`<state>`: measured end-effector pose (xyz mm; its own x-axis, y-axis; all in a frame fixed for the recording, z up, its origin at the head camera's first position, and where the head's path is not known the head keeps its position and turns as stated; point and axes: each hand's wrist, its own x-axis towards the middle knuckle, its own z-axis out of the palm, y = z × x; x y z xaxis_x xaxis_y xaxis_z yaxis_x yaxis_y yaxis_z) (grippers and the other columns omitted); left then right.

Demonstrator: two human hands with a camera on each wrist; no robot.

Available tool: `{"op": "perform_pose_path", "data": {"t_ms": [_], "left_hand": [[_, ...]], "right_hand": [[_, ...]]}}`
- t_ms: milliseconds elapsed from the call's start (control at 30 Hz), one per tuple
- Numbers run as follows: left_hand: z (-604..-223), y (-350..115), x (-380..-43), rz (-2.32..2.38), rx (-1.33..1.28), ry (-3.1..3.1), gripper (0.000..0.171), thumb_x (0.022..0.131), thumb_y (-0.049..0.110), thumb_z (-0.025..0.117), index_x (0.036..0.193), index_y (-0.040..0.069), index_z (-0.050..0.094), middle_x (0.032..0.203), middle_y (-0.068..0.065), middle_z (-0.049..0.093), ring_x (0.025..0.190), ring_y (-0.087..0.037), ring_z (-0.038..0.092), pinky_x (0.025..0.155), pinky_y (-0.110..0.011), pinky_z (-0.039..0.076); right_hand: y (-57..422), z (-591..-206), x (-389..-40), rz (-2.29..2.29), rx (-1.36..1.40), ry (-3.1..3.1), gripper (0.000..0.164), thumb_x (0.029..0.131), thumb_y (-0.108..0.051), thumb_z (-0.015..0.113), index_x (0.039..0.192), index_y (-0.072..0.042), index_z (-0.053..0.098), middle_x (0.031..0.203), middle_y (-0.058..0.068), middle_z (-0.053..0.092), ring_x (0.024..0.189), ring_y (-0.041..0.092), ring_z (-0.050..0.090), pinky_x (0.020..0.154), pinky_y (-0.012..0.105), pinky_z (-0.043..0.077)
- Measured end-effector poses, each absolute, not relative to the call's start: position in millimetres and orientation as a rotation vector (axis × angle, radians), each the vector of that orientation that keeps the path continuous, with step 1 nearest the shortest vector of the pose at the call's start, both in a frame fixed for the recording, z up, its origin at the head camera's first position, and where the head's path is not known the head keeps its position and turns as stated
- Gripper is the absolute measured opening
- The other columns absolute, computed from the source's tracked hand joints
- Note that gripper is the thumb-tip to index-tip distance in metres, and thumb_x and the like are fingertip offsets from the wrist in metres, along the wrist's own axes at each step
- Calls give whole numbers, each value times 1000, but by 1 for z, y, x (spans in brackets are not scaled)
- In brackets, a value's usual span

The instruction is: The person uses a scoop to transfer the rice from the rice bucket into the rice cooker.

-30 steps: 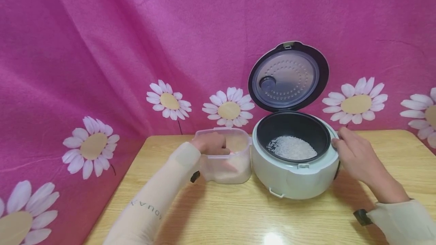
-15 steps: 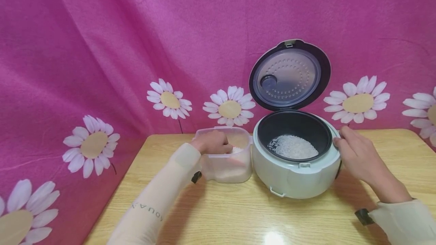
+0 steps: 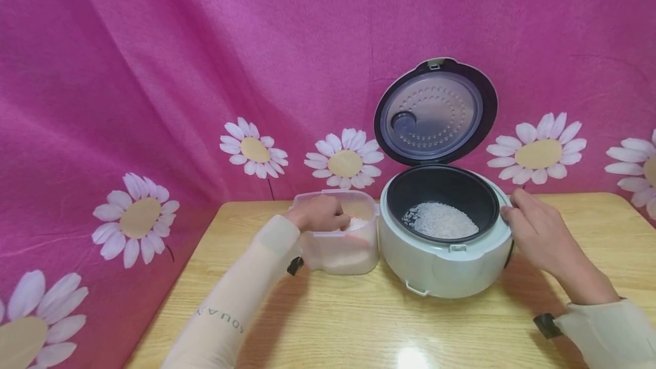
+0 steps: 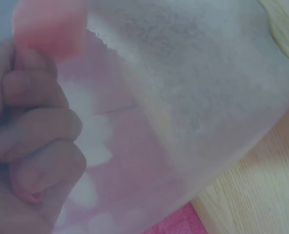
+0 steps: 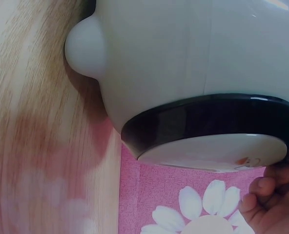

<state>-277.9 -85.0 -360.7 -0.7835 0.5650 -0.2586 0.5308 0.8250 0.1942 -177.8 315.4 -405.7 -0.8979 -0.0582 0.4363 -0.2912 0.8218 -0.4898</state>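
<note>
My left hand reaches into a translucent pink container of rice. In the left wrist view, through the cloudy wall, its fingers curl round the handle of a pink scoop. White grains show right beside the knuckles in the head view. On the right, my right hand grips the side of a white rice cooker, thumb at the rim. Part of those fingers is hidden behind the body. A heap of rice lies in the dark inner pot.
The cooker's lid stands raised at the back. Container and cooker sit side by side on a wooden table. Behind them hangs a pink cloth with daisies, which also runs along the left side.
The scoop's pink, visible inside the container earlier, has given way to white rice beside my left fingers. That hand has shifted only slightly. My right hand keeps its place on the cooker.
</note>
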Motion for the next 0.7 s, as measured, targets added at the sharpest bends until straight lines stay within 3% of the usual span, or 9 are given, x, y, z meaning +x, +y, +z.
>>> {"op": "perform_pose_path", "data": {"t_ms": [333, 500, 700], "left_hand": [[-356, -89, -278, 216, 918, 2700, 35, 97, 27, 51, 64, 21, 64, 56, 10, 35, 54, -6, 36, 56, -25, 34], [-353, -90, -279, 291, 928, 2685, 36, 96, 24, 52, 61, 19, 58, 56, 9, 33, 56, -6, 34, 57, -23, 32], [-350, -91, -278, 278, 900, 2730, 37, 97, 26, 52, 61, 21, 56, 56, 9, 34, 57, -7, 35, 56, -24, 32]], "right_hand": [[314, -406, -176, 805, 244, -2597, 10, 101, -14, 48, 100, -6, 54, 82, 7, 51, 75, 19, 45, 59, 28, 36], [314, -406, -176, 797, 251, -2577, 9, 101, -14, 48, 98, -8, 54, 80, 6, 49, 73, 15, 42, 59, 28, 35], [314, -404, -175, 796, 239, -2600, 10, 102, -15, 47, 100, -7, 53, 82, 7, 49, 75, 18, 44, 59, 27, 36]]}}
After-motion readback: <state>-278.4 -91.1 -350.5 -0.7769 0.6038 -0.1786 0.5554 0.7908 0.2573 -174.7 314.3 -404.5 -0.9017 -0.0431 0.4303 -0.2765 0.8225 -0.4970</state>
